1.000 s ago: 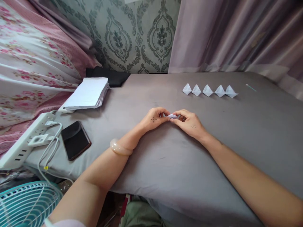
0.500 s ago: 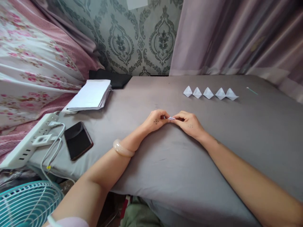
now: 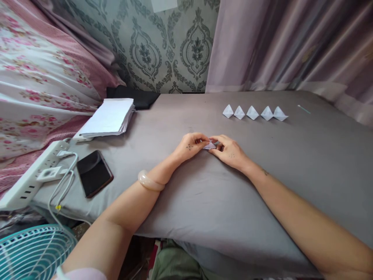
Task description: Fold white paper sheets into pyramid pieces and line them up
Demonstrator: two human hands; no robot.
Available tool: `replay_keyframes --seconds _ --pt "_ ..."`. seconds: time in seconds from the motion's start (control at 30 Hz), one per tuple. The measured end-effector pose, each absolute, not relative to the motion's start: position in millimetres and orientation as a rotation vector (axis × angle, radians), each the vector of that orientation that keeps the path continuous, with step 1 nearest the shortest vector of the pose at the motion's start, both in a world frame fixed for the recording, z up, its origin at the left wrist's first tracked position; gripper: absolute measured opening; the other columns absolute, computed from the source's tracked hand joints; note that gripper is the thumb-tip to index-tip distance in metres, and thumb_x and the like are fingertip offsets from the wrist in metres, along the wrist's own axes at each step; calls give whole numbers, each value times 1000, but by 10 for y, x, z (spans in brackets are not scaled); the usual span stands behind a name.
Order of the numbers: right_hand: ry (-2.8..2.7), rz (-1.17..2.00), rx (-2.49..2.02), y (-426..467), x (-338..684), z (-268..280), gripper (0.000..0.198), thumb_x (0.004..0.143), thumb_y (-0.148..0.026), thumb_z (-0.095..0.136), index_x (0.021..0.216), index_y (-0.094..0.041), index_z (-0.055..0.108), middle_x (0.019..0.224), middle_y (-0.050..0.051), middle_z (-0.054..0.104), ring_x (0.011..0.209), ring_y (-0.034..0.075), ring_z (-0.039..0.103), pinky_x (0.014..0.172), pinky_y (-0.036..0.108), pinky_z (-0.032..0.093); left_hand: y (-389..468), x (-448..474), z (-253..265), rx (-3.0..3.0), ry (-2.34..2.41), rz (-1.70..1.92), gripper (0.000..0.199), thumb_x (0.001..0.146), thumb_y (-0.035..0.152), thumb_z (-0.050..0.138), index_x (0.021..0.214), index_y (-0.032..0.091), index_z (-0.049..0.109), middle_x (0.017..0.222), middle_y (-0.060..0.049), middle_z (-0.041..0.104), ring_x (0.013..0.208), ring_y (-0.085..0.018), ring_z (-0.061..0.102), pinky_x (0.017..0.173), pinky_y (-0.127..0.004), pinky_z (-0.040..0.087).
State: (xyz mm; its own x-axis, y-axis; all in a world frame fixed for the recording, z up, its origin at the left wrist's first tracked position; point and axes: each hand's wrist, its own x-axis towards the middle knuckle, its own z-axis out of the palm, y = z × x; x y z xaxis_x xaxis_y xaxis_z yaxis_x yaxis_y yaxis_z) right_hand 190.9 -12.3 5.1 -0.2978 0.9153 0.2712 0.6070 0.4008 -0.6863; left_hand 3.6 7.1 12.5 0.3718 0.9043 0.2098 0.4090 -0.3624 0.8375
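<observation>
Between my two hands, just above the grey cloth-covered table (image 3: 221,206), is a small folded white paper piece (image 3: 210,146). My left hand (image 3: 190,147) pinches its left side between thumb and fingers. On the right side, my right hand (image 3: 229,151) grips it the same way, thumb below and fingers behind. The fingers partly cover the piece, so its full shape is hidden. Farther back on the right stand several folded white paper boats (image 3: 252,112) in a row.
To the left lie a stack of white paper (image 3: 107,116), a black phone (image 3: 94,174) and a white power strip (image 3: 35,173) with cables. Behind the stack is a black cloth (image 3: 134,97). A thin stick (image 3: 304,109) lies at the far right. A teal fan (image 3: 35,252) stands below the left edge.
More of the folded paper shows between my fingers now, and it looks wider. My right fingers have parted slightly. The view has shifted a little.
</observation>
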Motion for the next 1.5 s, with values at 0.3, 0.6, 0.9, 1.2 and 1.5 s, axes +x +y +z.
replay_keyframes --seconds 0.3,0.6,0.9,1.2,1.5 --pt "-1932 589 -1238 -181 1901 125 17 85 -30 59 90 -20 72 87 4 69 72 14 61 69 29 48 32 45 151 2000 1155 871 19 80 30 62 87 14 71 68 -1 63 62 -9 50 60 -20 40" --pt "-1904 581 -1221 -149 1902 74 16 84 -28 59 90 -21 72 88 4 70 72 15 63 69 28 49 75 11 89 1971 1098 928 17 79 30 64 82 14 69 64 0 60 58 -8 47 55 -19 37" --pt "-1953 538 -1224 -161 1870 129 14 83 -24 58 83 -20 71 85 3 71 73 15 63 71 28 47 75 15 92 1975 1097 915 18 79 29 62 83 14 69 67 -1 62 60 -9 50 57 -20 39" --pt "-1793 628 -1495 -164 1909 161 11 76 -24 59 81 -20 68 72 2 71 67 17 65 69 31 48 55 -37 169 1921 1194 916 9 72 19 58 77 13 62 68 -1 61 61 -9 51 57 -20 39" --pt "-1788 718 -1515 -138 1968 160 21 71 -15 51 84 -21 66 62 -2 65 52 13 56 57 26 42 41 -78 252 1942 1123 789 23 68 13 46 79 15 66 66 3 49 57 -8 40 55 -21 35"
